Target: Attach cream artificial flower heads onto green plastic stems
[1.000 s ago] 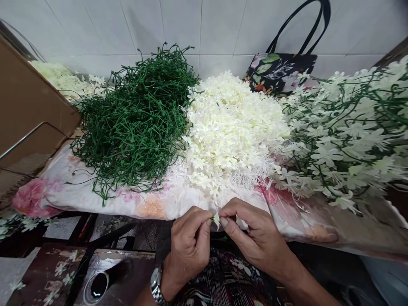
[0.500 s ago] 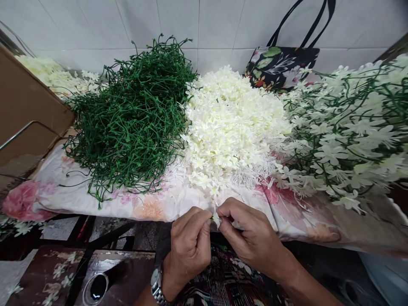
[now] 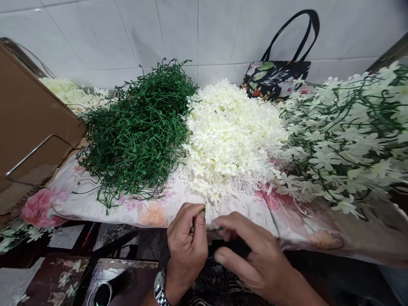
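Observation:
My left hand (image 3: 188, 244), with a wristwatch, is closed in a pinch on a thin green stem (image 3: 203, 209) at the front edge of the flowered cloth (image 3: 95, 204). My right hand (image 3: 251, 255) sits just to its right, fingers curled and pressed together; what they hold is hidden. Behind the hands lies a heap of loose cream-white flower heads (image 3: 229, 131). A tangled pile of bare green stems (image 3: 140, 127) is to the left of it. Assembled sprays of white flowers on green stems (image 3: 350, 136) fill the right.
A brown cardboard box (image 3: 28, 114) with a metal wire handle stands at the left. A black floral tote bag (image 3: 277, 76) leans on the white tiled wall. More pale flowers (image 3: 70, 93) lie behind the box. Dark furniture with a round hole (image 3: 102, 293) sits below the table.
The small white flower seen between both hands' fingertips is no longer visible. My right hand has dropped lower and to the right; my left hand still pinches the stem end.

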Tool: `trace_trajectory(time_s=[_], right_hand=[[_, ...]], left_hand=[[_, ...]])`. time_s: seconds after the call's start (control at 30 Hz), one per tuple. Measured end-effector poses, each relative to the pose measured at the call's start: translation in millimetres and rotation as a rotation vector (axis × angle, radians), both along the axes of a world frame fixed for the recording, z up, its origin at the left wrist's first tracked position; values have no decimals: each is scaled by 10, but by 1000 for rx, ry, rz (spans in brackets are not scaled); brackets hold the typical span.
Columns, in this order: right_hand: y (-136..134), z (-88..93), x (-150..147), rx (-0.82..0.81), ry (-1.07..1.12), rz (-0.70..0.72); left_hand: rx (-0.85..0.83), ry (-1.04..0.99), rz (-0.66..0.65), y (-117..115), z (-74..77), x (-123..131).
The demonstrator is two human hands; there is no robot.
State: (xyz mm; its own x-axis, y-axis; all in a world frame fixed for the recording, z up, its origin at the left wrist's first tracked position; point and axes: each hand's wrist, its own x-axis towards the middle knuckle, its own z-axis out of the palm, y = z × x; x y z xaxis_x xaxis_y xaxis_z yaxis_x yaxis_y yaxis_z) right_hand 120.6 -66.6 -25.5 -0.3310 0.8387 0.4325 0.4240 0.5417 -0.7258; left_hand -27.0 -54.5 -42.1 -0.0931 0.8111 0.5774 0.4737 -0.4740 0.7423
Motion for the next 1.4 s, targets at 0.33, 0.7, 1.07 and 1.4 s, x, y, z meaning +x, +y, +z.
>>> trace_trajectory(time_s=[0.33, 0.7, 1.07, 1.4], right_hand=[[84, 77, 63, 346, -323, 23], [326, -22, 287, 343, -407, -299], [385, -204, 368, 154, -525, -312], [357, -248, 415, 224, -523, -337]], left_hand=[[-608, -464, -293, -151, 29, -21], [-674, -673, -231, -101, -122, -19], [-459, 6, -86, 240, 110, 2], [-424, 535, 75, 331, 47, 163]])
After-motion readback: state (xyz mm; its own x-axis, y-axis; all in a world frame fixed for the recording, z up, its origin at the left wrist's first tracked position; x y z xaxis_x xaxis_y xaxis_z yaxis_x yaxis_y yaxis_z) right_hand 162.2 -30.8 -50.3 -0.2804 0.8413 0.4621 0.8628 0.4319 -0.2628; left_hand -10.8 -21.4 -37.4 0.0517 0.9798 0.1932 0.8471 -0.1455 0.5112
